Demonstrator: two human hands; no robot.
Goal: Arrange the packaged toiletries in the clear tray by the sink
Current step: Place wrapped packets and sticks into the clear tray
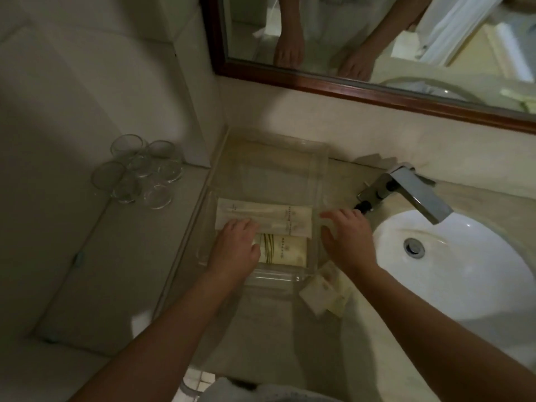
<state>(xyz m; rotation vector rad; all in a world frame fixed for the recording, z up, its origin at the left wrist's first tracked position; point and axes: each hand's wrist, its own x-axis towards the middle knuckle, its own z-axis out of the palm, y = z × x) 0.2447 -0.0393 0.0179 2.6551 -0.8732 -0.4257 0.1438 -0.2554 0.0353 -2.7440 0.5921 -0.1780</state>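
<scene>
A clear tray (307, 158) sits on the counter against the wall, left of the sink. Long white wrapped packets (275, 216) lie across its near half, and a cream packet with green stripes (285, 250) lies in front of them. My left hand (235, 248) rests inside the tray with its fingers flat on the packets' left ends. By the tray's right wall hovers my right hand (348, 239), fingers spread and relaxed, holding nothing. Several small white packets (324, 291) lie loose on the counter just outside the tray's near right corner.
A white sink basin (464, 280) with a chrome faucet (412, 187) is at the right. Several upturned clear glasses (139, 172) stand on the lower ledge at the left. A wood-framed mirror (319, 79) hangs on the back wall.
</scene>
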